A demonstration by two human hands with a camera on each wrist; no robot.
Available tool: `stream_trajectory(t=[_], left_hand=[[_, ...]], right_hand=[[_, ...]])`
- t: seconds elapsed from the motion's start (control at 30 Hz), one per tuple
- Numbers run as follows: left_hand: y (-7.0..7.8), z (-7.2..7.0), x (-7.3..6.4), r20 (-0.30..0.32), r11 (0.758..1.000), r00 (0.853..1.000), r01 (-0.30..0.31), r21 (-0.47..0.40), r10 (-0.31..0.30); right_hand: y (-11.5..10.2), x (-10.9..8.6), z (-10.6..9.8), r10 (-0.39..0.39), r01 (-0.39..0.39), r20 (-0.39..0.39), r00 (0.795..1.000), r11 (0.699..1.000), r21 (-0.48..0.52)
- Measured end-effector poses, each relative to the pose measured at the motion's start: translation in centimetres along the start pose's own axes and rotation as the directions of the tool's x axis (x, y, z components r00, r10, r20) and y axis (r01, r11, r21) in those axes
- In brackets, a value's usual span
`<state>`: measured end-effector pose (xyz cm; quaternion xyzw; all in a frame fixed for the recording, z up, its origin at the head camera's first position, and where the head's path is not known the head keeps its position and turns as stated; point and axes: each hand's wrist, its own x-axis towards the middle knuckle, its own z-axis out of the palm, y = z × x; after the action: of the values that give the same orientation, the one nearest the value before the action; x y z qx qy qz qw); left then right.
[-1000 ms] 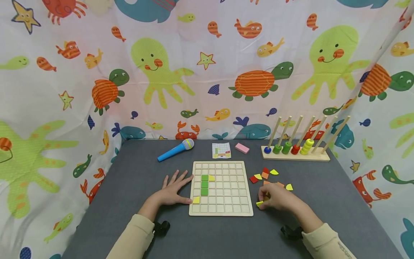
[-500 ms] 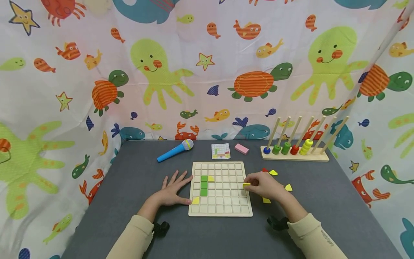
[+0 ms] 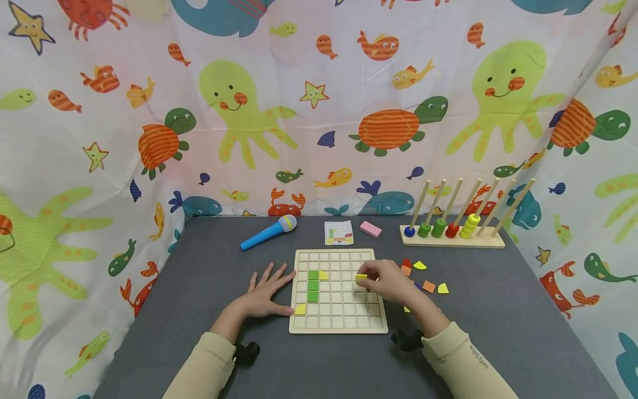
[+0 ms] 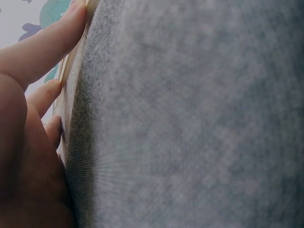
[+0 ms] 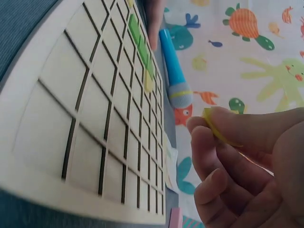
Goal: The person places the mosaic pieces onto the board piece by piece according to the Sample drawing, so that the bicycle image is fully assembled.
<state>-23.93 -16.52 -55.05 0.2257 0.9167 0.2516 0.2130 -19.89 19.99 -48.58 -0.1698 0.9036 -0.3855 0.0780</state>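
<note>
A wooden grid board (image 3: 339, 321) lies on the dark grey table. Three green square tiles (image 3: 313, 285) form a column in its left part, with a yellow tile (image 3: 324, 275) beside the top one. Another yellow tile (image 3: 300, 309) sits in the lower left. My left hand (image 3: 263, 295) lies with fingers spread, fingertips and thumb at the board's left edge. Over the board's right part, my right hand (image 3: 386, 280) pinches a yellow tile with a curved edge (image 5: 217, 133) between thumb and fingers; the right wrist view shows it raised off the grid.
Loose red, orange, blue and yellow pieces (image 3: 428, 286) lie right of the board, partly behind the right forearm. Behind the board are a blue toy microphone (image 3: 264, 235), a printed pattern card (image 3: 339, 233), a pink block (image 3: 371, 229) and a wooden peg stand with rings (image 3: 452, 240).
My right hand has moved left and away from me, from the loose pieces to over the board, carrying the yellow tile. My left hand has stayed at the board's edge.
</note>
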Motion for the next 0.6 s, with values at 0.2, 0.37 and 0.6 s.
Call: stream_trajectory(t=[0.2,0.37,0.6], left_hand=[[-0.1,0.1,0.1,0.002,1.000,1.000,-0.007,0.004,0.007],[-0.2,0.2,0.2,0.010,1.000,1.000,-0.004,0.001,0.004],[0.0,-0.1,0.1,0.008,1.000,1.000,0.008,0.000,-0.008]], right_hand=[[-0.6,0.7,1.1,-0.018,0.018,-0.009,1.000,1.000,-0.017],[-0.9,1.4,2.1,-0.014,0.014,0.010,1.000,1.000,0.000],[-1.8,1.8,3.0,-0.040,0.035,0.067,0.997,0.996,0.084]])
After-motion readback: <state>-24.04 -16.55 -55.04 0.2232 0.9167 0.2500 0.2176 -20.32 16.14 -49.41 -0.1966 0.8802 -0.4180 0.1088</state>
